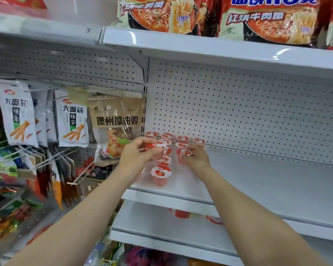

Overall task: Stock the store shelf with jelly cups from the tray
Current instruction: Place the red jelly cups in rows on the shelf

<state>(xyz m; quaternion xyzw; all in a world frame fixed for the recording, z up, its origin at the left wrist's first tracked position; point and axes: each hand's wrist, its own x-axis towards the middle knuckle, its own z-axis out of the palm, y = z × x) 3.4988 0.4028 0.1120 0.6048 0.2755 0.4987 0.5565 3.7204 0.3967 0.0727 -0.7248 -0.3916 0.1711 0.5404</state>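
Several red jelly cups with strawberry lids stand in rows at the left end of the white shelf (267, 181); the nearest cup (160, 174) sits close to the front edge. My left hand (136, 152) is closed around jelly cups (152, 147) just above the left row. My right hand (195, 157) grips one jelly cup (185, 153) in the second row, low over the shelf. Two more cups (180, 213) show on the shelf below. The tray is not in view.
Pegboard (248, 112) backs the shelf, whose right part is bare. Instant noodle packs (267, 18) stand on the shelf above. Snack bags (73, 123) and a brown chicken pack (116, 121) hang on hooks to the left, close to my left hand.
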